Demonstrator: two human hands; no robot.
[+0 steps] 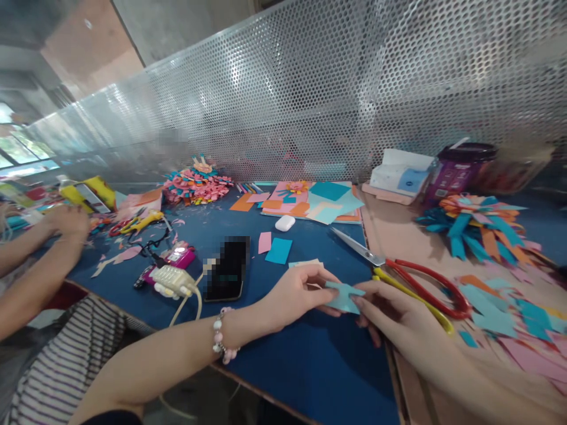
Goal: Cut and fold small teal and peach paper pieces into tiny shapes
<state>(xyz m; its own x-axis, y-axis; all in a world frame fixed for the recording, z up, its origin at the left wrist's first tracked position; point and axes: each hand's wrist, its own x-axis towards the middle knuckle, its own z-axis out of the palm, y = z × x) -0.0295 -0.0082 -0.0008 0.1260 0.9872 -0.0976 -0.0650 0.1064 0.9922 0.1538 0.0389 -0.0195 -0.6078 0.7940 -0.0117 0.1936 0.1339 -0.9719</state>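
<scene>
Both my hands pinch a small light-blue paper piece just above the blue table. My left hand, with a bead bracelet on its wrist, grips the piece's left edge with thumb and fingers closed. My right hand grips the right edge, fingers pressed together. Red-and-yellow-handled scissors lie just behind my right hand, blades pointing away to the left.
A phone, a white earbud case, coloured paper sheets, paper flowers and scraps lie about. A tissue box and purple jar stand at the mesh wall. Another person's arms work at left.
</scene>
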